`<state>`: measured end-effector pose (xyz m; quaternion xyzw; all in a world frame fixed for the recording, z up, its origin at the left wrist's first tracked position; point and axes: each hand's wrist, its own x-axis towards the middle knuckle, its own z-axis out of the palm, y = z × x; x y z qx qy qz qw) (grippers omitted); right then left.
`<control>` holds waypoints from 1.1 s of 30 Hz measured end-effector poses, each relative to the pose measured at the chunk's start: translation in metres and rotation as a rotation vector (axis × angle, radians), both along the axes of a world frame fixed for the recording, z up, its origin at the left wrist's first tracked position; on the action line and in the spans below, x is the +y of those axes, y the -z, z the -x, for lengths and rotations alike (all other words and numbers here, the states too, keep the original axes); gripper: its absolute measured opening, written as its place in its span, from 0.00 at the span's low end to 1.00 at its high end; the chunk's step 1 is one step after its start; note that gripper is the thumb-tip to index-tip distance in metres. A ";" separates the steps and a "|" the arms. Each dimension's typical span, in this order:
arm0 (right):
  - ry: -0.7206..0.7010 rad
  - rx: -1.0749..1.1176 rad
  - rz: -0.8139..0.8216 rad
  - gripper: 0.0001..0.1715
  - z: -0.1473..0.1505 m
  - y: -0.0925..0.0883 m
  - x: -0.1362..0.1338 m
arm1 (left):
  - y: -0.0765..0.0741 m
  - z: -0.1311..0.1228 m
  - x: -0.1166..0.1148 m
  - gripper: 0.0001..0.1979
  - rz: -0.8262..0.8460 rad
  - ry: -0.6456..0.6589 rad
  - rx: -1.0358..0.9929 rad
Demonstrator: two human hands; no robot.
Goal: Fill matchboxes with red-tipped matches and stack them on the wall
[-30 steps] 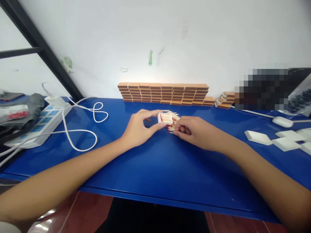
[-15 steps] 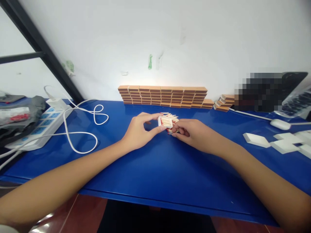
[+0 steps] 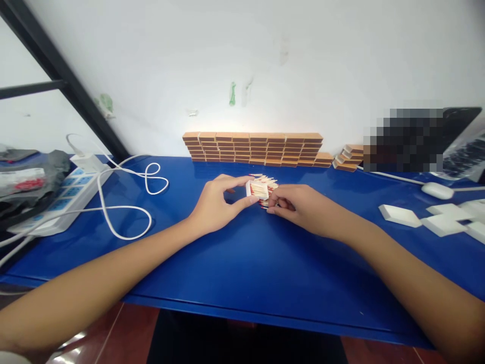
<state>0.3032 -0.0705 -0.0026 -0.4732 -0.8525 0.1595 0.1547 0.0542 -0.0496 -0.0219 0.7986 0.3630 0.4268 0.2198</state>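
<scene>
My left hand (image 3: 223, 202) grips a small white matchbox tray (image 3: 248, 189) between thumb and forefinger, near the middle of the blue table. Red-tipped matches (image 3: 259, 190) lie side by side inside the tray. Behind and to the right of it, a loose heap of matches (image 3: 270, 181) rests on the table, partly covered by the tray and my fingers. At the tray's right edge, my right hand (image 3: 291, 202) has its fingers curled and pinched together beside the heap. What those fingertips hold, if anything, is hidden.
Stacked matchbox sleeves (image 3: 250, 149) line the wall, with a smaller stack (image 3: 348, 157) to their right. White trays (image 3: 401, 215) lie at right, near a white mouse-shaped cable piece (image 3: 437, 191). A power strip (image 3: 64, 202) and looping white cable (image 3: 125, 236) occupy the left.
The camera view has shifted slightly. Both hands stay in nearly the same place at the tray and the heap; no clear change in grip shows.
</scene>
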 end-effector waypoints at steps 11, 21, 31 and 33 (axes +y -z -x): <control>0.012 0.000 0.031 0.11 -0.001 -0.001 0.001 | 0.001 0.000 0.000 0.21 -0.005 0.002 0.020; 0.040 0.038 -0.022 0.12 -0.010 -0.011 0.000 | -0.001 0.000 0.000 0.21 0.015 0.006 0.001; 0.119 0.044 -0.208 0.14 -0.026 -0.020 0.007 | -0.001 0.001 0.001 0.23 0.041 -0.013 -0.010; 0.127 0.075 -0.279 0.15 -0.027 -0.024 0.005 | -0.001 0.002 0.003 0.23 0.050 -0.027 -0.012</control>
